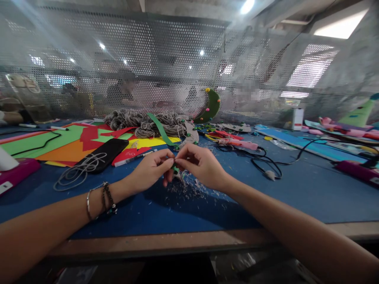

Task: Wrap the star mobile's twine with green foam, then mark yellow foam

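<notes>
My left hand (pixel 155 165) and my right hand (pixel 201 163) meet above the table, fingertips pinched close together. Something small and partly green shows at and below the fingertips; the fingers hide most of it, so its kind cannot be made out. Small pale scraps (pixel 195 189) lie scattered under the hands. Just behind the fingers, a green strip (pixel 161 129) leans over bundles of grey cord (pixel 126 119). A grey piece dotted with green bits (pixel 191 134) lies behind my right hand.
Coloured paper sheets (pixel 68 138), a black phone (pixel 111 153), a loose grey cord (pixel 83 169) and a marker (pixel 134 157) lie left. A pink tool (pixel 239 144) with black cable (pixel 266 161) lies right. A green crescent (pixel 213 106) stands before the perforated screen (pixel 166 47).
</notes>
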{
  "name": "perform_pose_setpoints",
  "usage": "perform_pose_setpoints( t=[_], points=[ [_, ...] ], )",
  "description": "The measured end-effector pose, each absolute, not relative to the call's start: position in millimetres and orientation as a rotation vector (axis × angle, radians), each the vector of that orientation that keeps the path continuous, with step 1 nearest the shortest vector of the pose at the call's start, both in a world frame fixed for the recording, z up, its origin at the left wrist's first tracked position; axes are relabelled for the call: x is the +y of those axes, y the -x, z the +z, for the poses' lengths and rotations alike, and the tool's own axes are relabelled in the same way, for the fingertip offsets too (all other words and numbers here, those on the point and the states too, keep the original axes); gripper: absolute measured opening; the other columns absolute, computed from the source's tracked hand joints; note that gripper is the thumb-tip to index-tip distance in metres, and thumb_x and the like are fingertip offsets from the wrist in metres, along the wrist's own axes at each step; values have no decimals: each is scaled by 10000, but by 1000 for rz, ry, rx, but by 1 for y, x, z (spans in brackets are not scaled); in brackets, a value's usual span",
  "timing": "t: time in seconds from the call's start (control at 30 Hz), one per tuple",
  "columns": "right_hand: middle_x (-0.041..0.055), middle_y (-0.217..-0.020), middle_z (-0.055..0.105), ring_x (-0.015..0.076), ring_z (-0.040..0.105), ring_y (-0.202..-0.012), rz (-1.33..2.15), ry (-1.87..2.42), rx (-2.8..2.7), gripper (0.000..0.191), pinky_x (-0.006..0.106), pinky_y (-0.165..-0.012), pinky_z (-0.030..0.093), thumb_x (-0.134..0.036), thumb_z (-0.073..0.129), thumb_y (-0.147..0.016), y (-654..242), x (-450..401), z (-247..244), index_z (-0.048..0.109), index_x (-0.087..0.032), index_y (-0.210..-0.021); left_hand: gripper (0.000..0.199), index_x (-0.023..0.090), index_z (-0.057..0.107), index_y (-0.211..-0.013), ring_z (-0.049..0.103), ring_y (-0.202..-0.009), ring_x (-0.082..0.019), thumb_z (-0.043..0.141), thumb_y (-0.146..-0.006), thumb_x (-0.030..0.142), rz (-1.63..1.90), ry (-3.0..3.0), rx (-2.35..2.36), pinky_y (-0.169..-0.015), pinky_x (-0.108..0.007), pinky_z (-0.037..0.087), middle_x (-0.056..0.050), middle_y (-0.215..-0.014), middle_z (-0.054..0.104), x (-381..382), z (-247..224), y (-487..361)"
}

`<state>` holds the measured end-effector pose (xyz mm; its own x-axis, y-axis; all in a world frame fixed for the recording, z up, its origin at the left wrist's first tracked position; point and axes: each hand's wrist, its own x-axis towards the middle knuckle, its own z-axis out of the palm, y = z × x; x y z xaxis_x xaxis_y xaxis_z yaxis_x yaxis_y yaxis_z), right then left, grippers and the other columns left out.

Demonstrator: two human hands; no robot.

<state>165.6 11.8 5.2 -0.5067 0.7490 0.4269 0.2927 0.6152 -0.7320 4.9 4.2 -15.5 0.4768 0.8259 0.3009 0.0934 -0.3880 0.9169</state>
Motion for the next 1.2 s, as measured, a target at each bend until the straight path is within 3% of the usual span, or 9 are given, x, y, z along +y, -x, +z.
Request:
perform_pose_setpoints(
  t=[0.23,0.5,0.6,0.7,0.83,0.9,1.07,1.2],
  points=[
    [-10,-645,533,69,512,-559,845,697,-2008,88,211,-520,433,-244,502,-752,-171,13,16,479,-164,-725,128,165,416,-698,430,-357,-50,382,-797,238,1061,-1625,815,-352,-142,351,72,-443,468,6,-13,-8],
    [7,-629,626,111,544,-547,236,1053,-2506,128,259,-538,403,-242,518,-712,-236,83,36,641,-205,-701,136,150,500,-726,481,-544,-63,444,-783,259,1080,-1748,964,-569,-192,400,37,-616,483,10,-16,-4],
    [9,-647,647,136,560,-565,95,1140,-2454,137,283,-563,410,-213,526,-684,-255,109,21,661,-231,-702,152,151,530,-761,470,-560,-75,458,-778,283,1055,-1787,1016,-574,-204,397,33,-620,478,8,-15,-6],
    [29,-754,641,160,573,-693,30,1121,-2312,183,304,-636,419,-231,472,-737,-252,108,8,625,-220,-837,162,153,547,-816,465,-562,-79,469,-772,288,1076,-1776,1056,-553,-206,397,21,-654,495,7,-14,-8],
    [14,-705,569,115,550,-622,326,974,-2122,157,241,-548,438,-299,440,-787,-219,63,4,477,-188,-892,157,158,547,-854,450,-544,-74,499,-758,274,1119,-1709,1070,-512,-188,383,26,-638,500,6,-17,-10],
    [17,-757,555,106,542,-666,470,857,-2209,153,228,-575,448,-299,476,-773,-201,38,3,440,-190,-874,172,159,536,-878,462,-539,-73,514,-751,273,1120,-1658,1014,-508,-188,389,27,-632,514,6,-20,-12],
    [7,-737,540,93,526,-635,620,758,-2256,129,236,-610,460,-275,528,-742,-184,14,-4,459,-189,-809,184,151,524,-864,526,-571,-91,535,-735,282,1072,-1584,876,-550,-219,444,-4,-695,577,2,-24,-17],
    [-1,-708,537,87,530,-625,790,794,-2080,69,216,-585,464,-229,510,-752,-185,17,-8,475,-190,-797,229,151,523,-923,574,-730,-125,566,-712,229,1083,-1569,856,-675,-252,468,-35,-822,607,0,-24,-19]
  ],
)
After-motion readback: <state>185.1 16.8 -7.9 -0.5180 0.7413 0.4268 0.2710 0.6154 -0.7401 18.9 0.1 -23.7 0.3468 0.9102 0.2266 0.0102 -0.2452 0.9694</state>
